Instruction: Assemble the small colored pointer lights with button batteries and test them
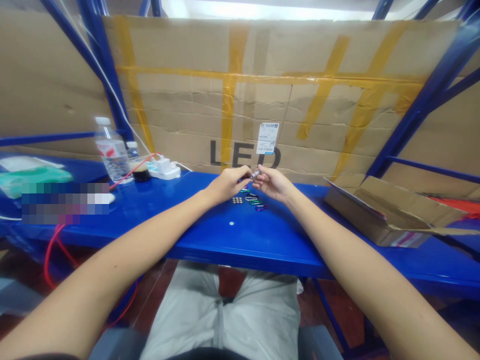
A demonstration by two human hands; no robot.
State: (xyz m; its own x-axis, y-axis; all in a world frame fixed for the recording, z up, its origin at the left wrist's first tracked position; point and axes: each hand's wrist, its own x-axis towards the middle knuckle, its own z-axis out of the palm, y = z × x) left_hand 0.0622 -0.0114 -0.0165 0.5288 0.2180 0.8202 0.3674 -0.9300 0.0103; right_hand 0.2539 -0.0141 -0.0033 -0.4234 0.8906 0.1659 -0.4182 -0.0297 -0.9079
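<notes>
From where I stand, the person's two hands meet over the blue worktop (pixel 210 235), just in front of the big cardboard box (pixel 180 115). Between them, above the worktop, is a small silvery piece (pixel 255 174). It looks longer than it is wide and slants, its upper end toward the right hand (pixel 275 182), its lower end toward the left hand (pixel 230 182). The right hand's fingers look closed around it; the left hand's are curled in with their tips right by the lower end, and I can't tell whether they grip it. Neither hand is clearly nearer. Coloured clips (pixel 255 203) lie below the right hand, small metal beads (pixel 237 200) sit to their left, and a pale disc (pixel 231 223) lies closer to the person.
</notes>
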